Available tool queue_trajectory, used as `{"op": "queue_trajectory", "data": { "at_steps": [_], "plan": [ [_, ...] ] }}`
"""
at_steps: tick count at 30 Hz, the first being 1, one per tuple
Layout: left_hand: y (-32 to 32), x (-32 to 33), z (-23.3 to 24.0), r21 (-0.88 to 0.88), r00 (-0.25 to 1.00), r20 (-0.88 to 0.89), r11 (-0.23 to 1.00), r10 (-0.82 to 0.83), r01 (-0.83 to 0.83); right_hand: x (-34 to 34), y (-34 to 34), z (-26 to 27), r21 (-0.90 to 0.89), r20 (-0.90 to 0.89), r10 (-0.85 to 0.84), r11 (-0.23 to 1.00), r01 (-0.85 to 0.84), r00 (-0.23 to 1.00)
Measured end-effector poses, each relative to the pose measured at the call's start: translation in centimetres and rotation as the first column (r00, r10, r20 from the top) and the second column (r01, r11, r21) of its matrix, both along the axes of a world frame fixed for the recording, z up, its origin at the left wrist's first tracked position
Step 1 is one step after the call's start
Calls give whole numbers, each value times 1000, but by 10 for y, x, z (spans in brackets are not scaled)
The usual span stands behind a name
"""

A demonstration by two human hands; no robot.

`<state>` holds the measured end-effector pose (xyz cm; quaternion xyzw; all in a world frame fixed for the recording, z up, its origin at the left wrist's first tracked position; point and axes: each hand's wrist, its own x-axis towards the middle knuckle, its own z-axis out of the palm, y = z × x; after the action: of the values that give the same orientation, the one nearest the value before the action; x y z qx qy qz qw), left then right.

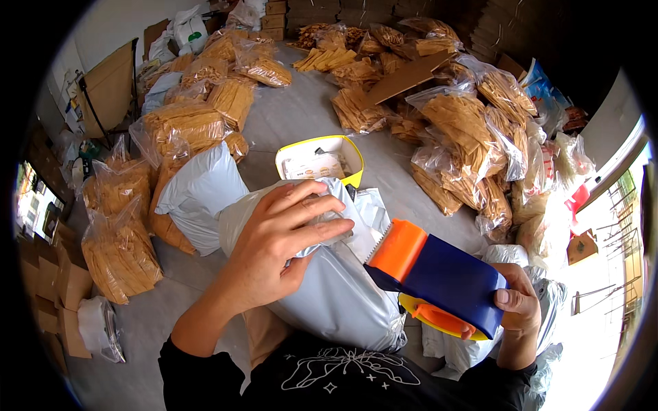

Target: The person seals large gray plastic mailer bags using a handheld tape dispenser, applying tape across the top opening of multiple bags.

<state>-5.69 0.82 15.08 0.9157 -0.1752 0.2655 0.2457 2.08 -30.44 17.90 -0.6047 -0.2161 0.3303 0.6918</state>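
My left hand (pixel 280 239) curls over the folded upper end of a silvery-white plastic mailer bag (pixel 329 293), thumb below and fingers slightly spread. The stuffed bag stands in front of my torso, tilted. Held in my right hand (pixel 516 303) is a packing tape dispenser (pixel 450 282) with a dark blue body, an orange front and a toothed cutting edge. That edge points at the bag, close to its right side. A roll core with yellow and orange parts shows underneath. Whether tape runs from the dispenser to the bag cannot be made out.
A yellow-rimmed white bin (pixel 354 149) holding papers stands beyond the bag. At left leans another filled mailer (pixel 203 198). Clear bags of brown dried strips (pixel 123 257) lie on both sides of the grey floor (pixel 288 115). More mailers (pixel 462 349) lie at lower right, cartons (pixel 69 277) at left.
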Motion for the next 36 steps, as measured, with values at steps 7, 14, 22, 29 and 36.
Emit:
{"op": "queue_trajectory", "data": {
  "at_steps": [7,14,22,29,36],
  "plan": [
    [3,-12,10,234,998,-37,972,49,-39,29,-125,-48,-461,21,472,787,-410,881],
    [-64,-19,-18,462,967,-170,852,-189,247,-8,-70,-9,-751,65,486,600,-278,872],
    [-95,-15,-66,641,968,-88,730,-235,235,2,-53,9,-851,108,613,464,-246,783],
    [-105,-12,-74,701,962,-174,659,-210,271,9,-22,-8,-914,-36,716,259,-314,697],
    [-117,-4,-97,610,923,-272,693,-273,385,5,-28,-13,-999,41,783,43,12,621]
  ]
}}
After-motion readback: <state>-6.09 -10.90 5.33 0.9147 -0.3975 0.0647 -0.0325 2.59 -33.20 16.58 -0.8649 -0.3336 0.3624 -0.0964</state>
